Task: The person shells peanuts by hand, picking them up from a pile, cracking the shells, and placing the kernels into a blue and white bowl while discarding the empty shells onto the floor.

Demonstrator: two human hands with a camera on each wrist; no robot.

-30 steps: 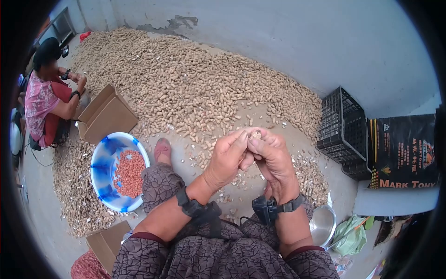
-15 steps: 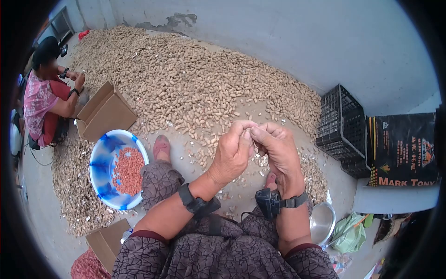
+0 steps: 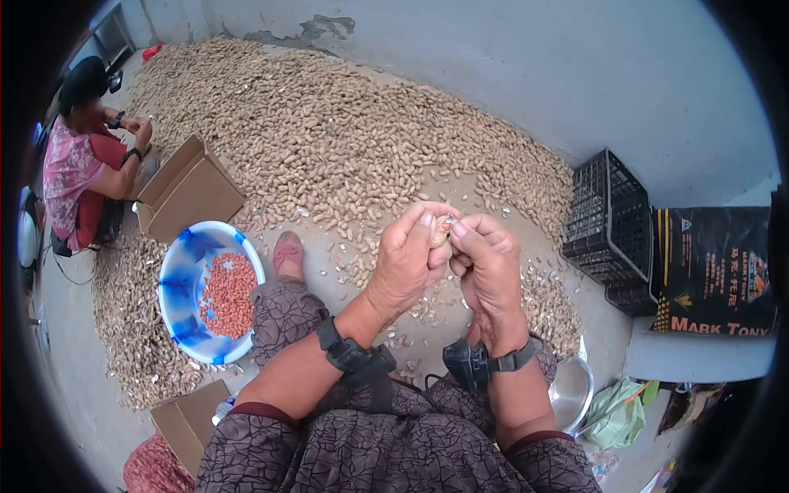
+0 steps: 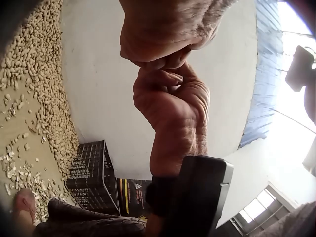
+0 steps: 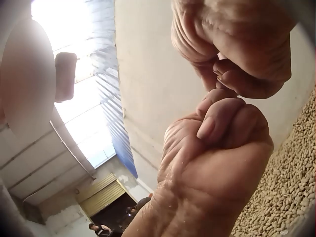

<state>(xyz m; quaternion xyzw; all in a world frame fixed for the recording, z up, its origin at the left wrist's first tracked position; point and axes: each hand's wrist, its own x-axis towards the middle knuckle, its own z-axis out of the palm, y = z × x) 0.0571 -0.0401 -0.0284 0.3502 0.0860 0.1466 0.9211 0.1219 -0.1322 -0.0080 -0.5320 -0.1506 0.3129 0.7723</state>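
Observation:
A peanut [image 3: 440, 233] in its tan shell, with a bit of reddish kernel showing, is between both hands in the head view. My left hand [image 3: 401, 256] pinches it between thumb and curled fingers. From the other side my right hand [image 3: 491, 256] pinches its edge, the thumb tip at the split in the shell. Both wrist views show the left hand [image 4: 173, 29] and right hand [image 5: 237, 54] meeting at the fingertips, which hide the peanut there. Shelled red peanuts [image 3: 228, 294] lie in a blue-and-white basin [image 3: 182, 329] left of my leg.
A large heap of unshelled peanuts [image 3: 329, 131] spreads along the wall. Empty shells [image 3: 144, 345] litter the floor. A cardboard box [image 3: 193, 193] stands near another seated person [image 3: 78, 177]. At right are a black crate [image 3: 604, 222], a black printed bag [image 3: 713, 271] and a metal bowl [image 3: 570, 394].
Both hands stay together in front of me. The fingers have shifted around the peanut, and its shell and reddish kernel now show between them.

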